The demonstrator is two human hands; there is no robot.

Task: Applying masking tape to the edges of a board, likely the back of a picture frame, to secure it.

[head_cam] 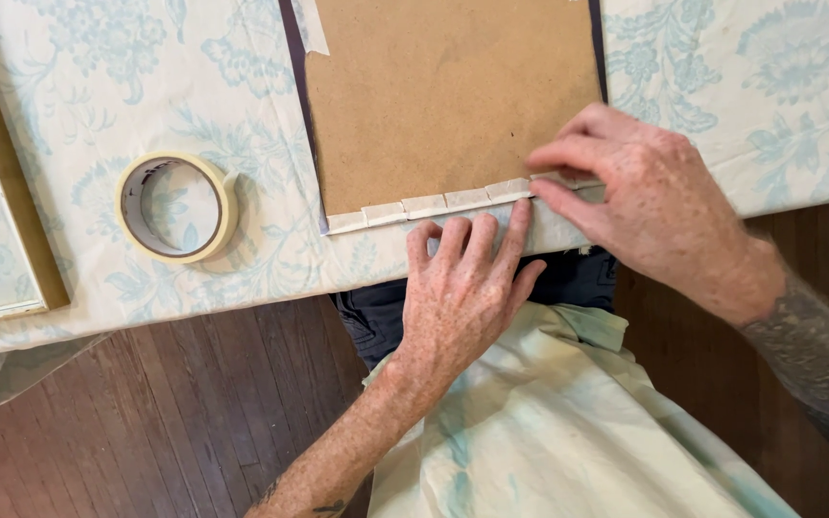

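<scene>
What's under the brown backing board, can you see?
A dark frame edge shows along the backing board's sides, resting on the floral cloth. Masking tape strips cover the near edge, with the left hand and right hand on it. Anything beneath the board is hidden.

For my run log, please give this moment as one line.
left hand: fingertips on tape strip | right hand: pinching strip's end | backing board: flat on cloth | tape roll: left, untouched
</scene>
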